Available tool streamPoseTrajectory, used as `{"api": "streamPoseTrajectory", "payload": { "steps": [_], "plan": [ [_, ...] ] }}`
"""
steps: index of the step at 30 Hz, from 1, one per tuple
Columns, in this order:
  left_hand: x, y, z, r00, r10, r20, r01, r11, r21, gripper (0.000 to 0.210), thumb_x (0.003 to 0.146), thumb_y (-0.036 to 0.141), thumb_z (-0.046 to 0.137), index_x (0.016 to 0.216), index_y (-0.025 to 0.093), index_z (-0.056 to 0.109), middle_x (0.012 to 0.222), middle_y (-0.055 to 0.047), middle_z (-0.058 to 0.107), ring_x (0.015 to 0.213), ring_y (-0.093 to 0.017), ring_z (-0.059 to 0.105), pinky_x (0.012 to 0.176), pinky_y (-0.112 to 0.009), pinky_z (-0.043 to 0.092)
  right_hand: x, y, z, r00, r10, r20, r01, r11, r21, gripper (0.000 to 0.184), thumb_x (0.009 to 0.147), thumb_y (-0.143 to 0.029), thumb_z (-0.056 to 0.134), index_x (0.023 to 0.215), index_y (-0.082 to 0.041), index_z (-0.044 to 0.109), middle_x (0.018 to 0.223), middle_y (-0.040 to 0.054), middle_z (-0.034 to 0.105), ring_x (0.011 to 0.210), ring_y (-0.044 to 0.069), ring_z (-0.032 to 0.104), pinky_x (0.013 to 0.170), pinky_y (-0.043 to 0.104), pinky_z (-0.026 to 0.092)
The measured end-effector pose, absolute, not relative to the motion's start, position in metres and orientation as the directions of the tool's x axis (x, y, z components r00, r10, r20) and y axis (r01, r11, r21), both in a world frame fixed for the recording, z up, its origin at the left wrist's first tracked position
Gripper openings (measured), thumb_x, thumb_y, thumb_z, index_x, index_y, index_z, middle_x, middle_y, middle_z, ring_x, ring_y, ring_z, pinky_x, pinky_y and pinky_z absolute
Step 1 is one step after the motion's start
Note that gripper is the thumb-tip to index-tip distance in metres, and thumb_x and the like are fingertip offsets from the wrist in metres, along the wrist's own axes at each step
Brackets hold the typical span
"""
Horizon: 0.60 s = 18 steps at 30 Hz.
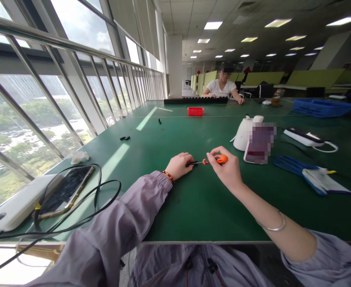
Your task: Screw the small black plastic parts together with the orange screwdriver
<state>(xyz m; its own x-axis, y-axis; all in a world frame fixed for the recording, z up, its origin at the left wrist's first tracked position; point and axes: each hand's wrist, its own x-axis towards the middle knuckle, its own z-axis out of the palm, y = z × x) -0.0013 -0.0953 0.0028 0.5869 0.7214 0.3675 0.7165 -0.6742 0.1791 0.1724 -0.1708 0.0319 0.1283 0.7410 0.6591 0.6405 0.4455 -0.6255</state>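
Observation:
My left hand (179, 165) rests on the green table, its fingers closed on a small black part (192, 163) whose kind I cannot make out. From the right, my right hand (226, 169) grips a screwdriver (220, 159) with an orange and black handle. The shaft points left and its tip meets the black part, or lies very close to it. Small black pieces (124, 138) lie to the left of my hands, and another black piece (159, 121) is farther back. Much of the held part is hidden by my left fingers.
A red tray (195, 111) and a long black strip (195, 100) are farther back, near a seated person (221, 85). At right are a white stand, a phone (259, 143), a white device (303, 137), gloves and a blue basket (323, 108). Black cables and another phone (66, 191) lie left.

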Motion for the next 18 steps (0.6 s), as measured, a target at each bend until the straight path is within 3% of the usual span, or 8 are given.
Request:
{"api": "streamPoseTrajectory", "payload": {
  "steps": [5, 9, 14, 18],
  "plan": [
    [-0.0011, -0.0957, 0.0037, 0.586, 0.721, 0.369, 0.720, -0.672, 0.170, 0.009, 0.078, 0.022, 0.056, 0.085, 0.019, 0.060, 0.087, -0.002, 0.063, 0.084, -0.016, 0.058, 0.070, -0.026, 0.046, 0.1754, -0.1722, 0.0328, 0.118, 0.755, 0.645, 0.589, 0.470, -0.658, 0.015, 0.077, -0.035, 0.060, 0.083, -0.022, 0.053, 0.068, -0.0006, 0.060, 0.053, 0.013, 0.054, 0.053, 0.025, 0.041],
    [-0.0013, -0.0957, 0.0034, 0.581, 0.725, 0.370, 0.723, -0.668, 0.175, 0.009, 0.078, 0.022, 0.056, 0.085, 0.019, 0.060, 0.087, -0.001, 0.063, 0.084, -0.016, 0.058, 0.071, -0.026, 0.047, 0.1746, -0.1729, 0.0311, 0.126, 0.746, 0.654, 0.580, 0.480, -0.659, 0.024, 0.073, -0.029, 0.062, 0.092, -0.022, 0.051, 0.067, -0.0023, 0.054, 0.056, 0.014, 0.055, 0.055, 0.026, 0.044],
    [-0.0014, -0.0950, 0.0017, 0.559, 0.741, 0.372, 0.733, -0.651, 0.198, 0.010, 0.078, 0.021, 0.055, 0.086, 0.020, 0.062, 0.088, -0.002, 0.064, 0.086, -0.016, 0.059, 0.072, -0.026, 0.047, 0.1734, -0.1734, 0.0289, 0.068, 0.777, 0.625, 0.608, 0.464, -0.644, 0.017, 0.079, -0.039, 0.059, 0.078, -0.023, 0.054, 0.056, -0.0025, 0.054, 0.053, 0.015, 0.055, 0.056, 0.027, 0.044],
    [-0.0019, -0.0938, 0.0003, 0.533, 0.756, 0.379, 0.746, -0.632, 0.210, 0.012, 0.079, 0.021, 0.054, 0.087, 0.019, 0.063, 0.089, -0.002, 0.065, 0.086, -0.016, 0.059, 0.072, -0.027, 0.048, 0.1713, -0.1731, 0.0265, 0.080, 0.766, 0.638, 0.581, 0.485, -0.654, 0.018, 0.077, -0.037, 0.062, 0.082, -0.022, 0.056, 0.069, 0.0009, 0.060, 0.060, 0.015, 0.059, 0.058, 0.027, 0.047]
  ]
}}
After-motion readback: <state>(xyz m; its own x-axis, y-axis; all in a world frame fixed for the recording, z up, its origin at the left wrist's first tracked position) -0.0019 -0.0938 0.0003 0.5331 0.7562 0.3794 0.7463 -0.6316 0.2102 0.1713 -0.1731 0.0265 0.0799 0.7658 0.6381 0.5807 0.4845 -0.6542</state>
